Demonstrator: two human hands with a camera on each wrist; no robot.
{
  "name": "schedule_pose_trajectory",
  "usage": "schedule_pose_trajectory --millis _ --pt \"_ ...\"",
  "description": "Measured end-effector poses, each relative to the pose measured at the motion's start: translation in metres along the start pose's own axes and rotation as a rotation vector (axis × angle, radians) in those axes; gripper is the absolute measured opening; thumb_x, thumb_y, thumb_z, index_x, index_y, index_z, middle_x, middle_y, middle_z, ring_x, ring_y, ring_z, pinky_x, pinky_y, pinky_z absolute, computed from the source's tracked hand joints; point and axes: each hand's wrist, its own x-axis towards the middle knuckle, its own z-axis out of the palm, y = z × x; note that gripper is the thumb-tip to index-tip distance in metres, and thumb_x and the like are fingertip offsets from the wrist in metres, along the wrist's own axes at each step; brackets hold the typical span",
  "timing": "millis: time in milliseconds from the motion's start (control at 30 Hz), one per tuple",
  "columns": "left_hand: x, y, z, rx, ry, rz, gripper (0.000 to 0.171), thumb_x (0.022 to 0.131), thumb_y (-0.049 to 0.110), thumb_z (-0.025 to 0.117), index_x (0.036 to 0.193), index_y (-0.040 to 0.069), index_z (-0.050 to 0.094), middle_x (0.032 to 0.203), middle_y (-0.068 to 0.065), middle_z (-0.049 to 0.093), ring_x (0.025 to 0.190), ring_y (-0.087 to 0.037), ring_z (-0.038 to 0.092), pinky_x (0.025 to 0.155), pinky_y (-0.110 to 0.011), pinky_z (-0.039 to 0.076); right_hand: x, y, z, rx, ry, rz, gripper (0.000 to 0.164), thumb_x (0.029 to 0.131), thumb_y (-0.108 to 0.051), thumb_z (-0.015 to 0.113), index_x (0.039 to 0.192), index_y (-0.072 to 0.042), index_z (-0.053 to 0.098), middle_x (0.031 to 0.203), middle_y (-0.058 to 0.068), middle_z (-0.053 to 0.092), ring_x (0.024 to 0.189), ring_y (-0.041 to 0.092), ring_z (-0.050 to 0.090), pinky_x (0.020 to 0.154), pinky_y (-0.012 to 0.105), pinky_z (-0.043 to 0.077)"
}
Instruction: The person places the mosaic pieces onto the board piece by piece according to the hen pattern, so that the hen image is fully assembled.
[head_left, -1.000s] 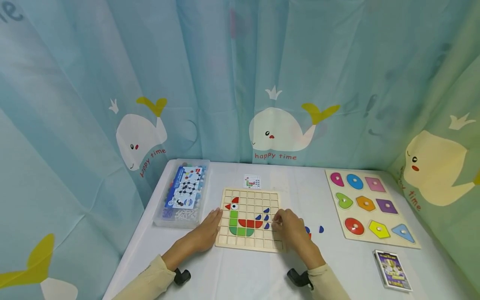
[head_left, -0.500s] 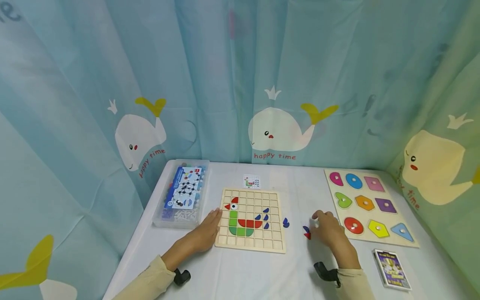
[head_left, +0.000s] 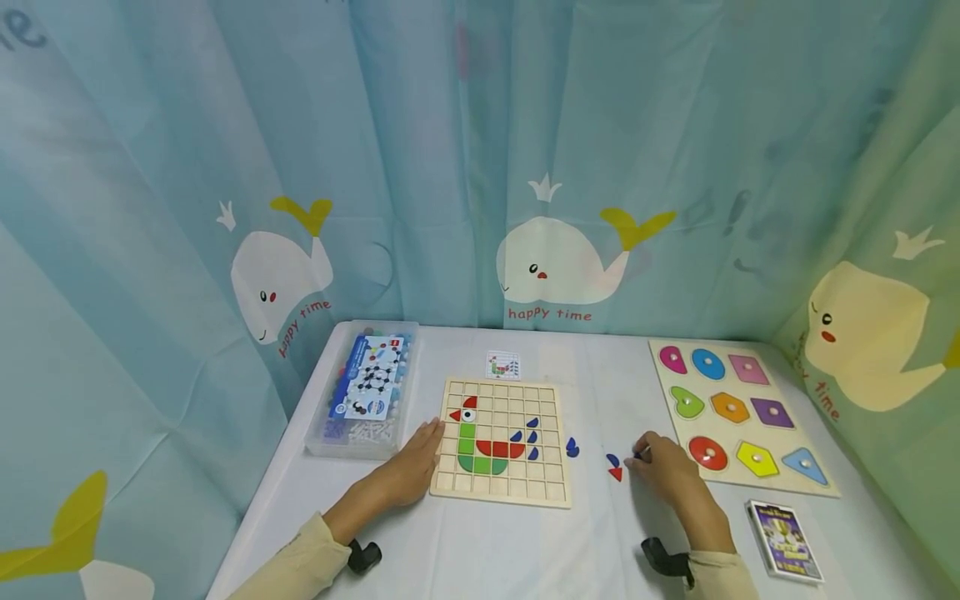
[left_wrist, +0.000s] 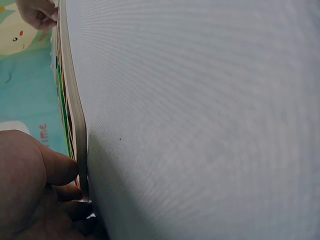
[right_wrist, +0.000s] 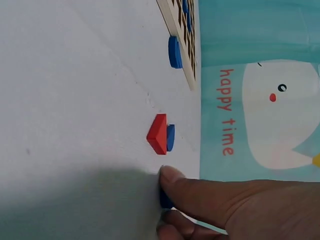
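Note:
A square wooden grid board (head_left: pixel 498 487) holds flat red, green and blue pieces and an eye tile (head_left: pixel 468 414), laid out like a bird. My left hand (head_left: pixel 411 463) lies along its left side; in the left wrist view the thumb (left_wrist: pixel 62 169) touches the board's edge. To the right, my right hand (head_left: pixel 667 468) pinches a small blue piece (right_wrist: pixel 165 199) between thumb and fingers, close over the table. Beside that hand lie a red triangle (head_left: pixel 616 474) and a blue rounded piece (head_left: pixel 612 459). More blue pieces (head_left: pixel 572 447) lie at the board's right edge.
Behind the board lies a small picture card (head_left: pixel 503 364) with a similar bird. A clear plastic box (head_left: pixel 360 437) of beads stands at the left. At the right are a knobbed shape puzzle (head_left: pixel 720 408) and a card pack (head_left: pixel 784 541). A whale-print curtain (head_left: pixel 442 167) hangs behind.
My right hand has left the board's right side and moved right, now pinching a blue piece there. Blue pieces at the board's right edge have come into view. The left hand stays put.

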Motion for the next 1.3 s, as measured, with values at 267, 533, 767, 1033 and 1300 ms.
schedule_pose_trajectory --millis 267,533,767,1033,1300 --pt "-0.002 0.004 -0.003 -0.019 -0.003 0.017 0.057 0.113 0.011 0.037 0.163 -0.011 0.020 0.172 -0.030 0.018 0.160 -0.048 0.015 0.130 -0.059 0.018 0.002 -0.002 0.006 0.083 0.029 -0.016 0.028 0.097 -0.013 0.075 0.113 0.006 0.063 0.099 0.018 0.067 0.090 0.030 0.061 0.084 0.051 0.059" --pt "-0.001 0.002 -0.001 0.001 -0.003 0.000 0.058 0.114 0.014 0.036 0.164 -0.009 0.019 0.173 -0.027 0.017 0.162 -0.043 0.013 0.131 -0.055 0.017 0.006 -0.004 0.010 0.092 0.072 -0.039 0.027 0.095 -0.011 0.076 0.113 0.005 0.063 0.099 0.018 0.067 0.090 0.030 0.061 0.083 0.049 0.060" --pt "0.000 0.004 -0.003 0.000 -0.003 0.001 0.058 0.113 0.011 0.039 0.164 -0.010 0.020 0.172 -0.028 0.019 0.161 -0.045 0.015 0.130 -0.057 0.019 0.012 -0.010 0.012 0.127 0.076 -0.079 0.024 0.096 -0.007 0.074 0.113 0.006 0.064 0.102 0.019 0.065 0.094 0.031 0.061 0.090 0.053 0.059" --pt "-0.001 0.002 -0.001 -0.003 0.017 0.028 0.058 0.112 0.010 0.038 0.162 -0.012 0.021 0.171 -0.031 0.020 0.159 -0.049 0.017 0.129 -0.060 0.019 0.017 -0.012 0.013 0.135 0.071 -0.083 0.027 0.098 -0.008 0.069 0.120 0.007 0.065 0.111 0.023 0.068 0.100 0.034 0.065 0.095 0.056 0.059" --pt "-0.001 0.002 -0.002 0.010 -0.002 0.000 0.058 0.113 0.011 0.039 0.164 -0.010 0.020 0.173 -0.027 0.019 0.161 -0.044 0.015 0.131 -0.056 0.019 0.022 -0.010 0.014 0.113 0.135 -0.074 0.024 0.100 -0.004 0.062 0.119 0.009 0.067 0.112 0.027 0.071 0.098 0.037 0.066 0.094 0.057 0.059"
